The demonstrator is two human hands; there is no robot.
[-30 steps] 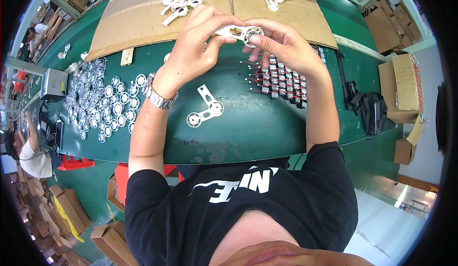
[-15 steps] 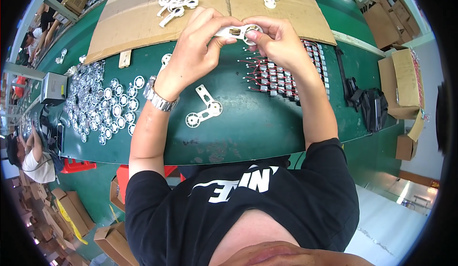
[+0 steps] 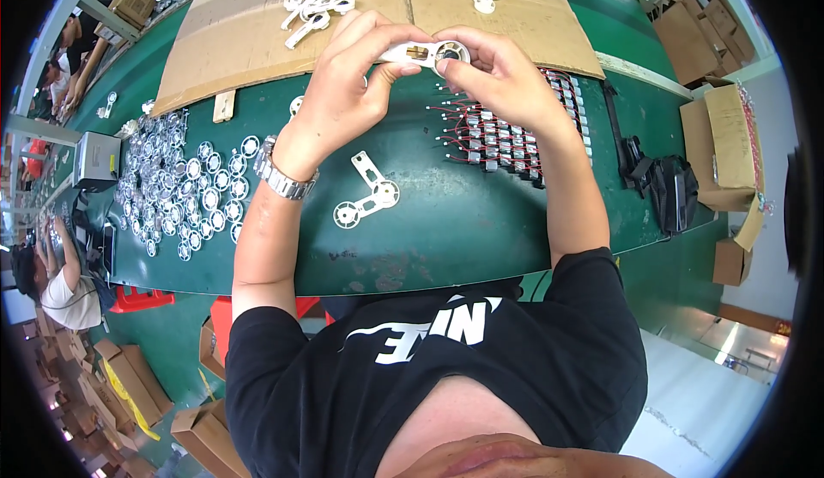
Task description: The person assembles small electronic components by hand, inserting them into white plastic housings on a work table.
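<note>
Between both hands, above the far part of the green table, is a white plastic housing (image 3: 417, 52) with a round ring end and a slot showing brass-coloured metal. My left hand (image 3: 356, 83) pinches its narrow end between thumb and fingers. At the ring end, my right hand (image 3: 493, 70) grips the rim, its thumb against the ring's lower edge. Below them, two similar white housings (image 3: 369, 203) lie on the table, touching in a bent shape. Another white part (image 3: 296, 105) is mostly hidden behind my left wrist.
Many round clear-and-silver discs (image 3: 202, 190) cover the table's left. Small motors with red wires (image 3: 502, 139) stand in rows beyond my right forearm. A cardboard sheet (image 3: 232, 40) bears piled white housings (image 3: 318, 6). A black bag (image 3: 674, 195) lies at the right edge; a person (image 3: 64, 285) sits far left.
My right thumb has shifted from inside the ring down to its lower edge, so more of the ring's inside shows. Both hands keep hold of the housing.
</note>
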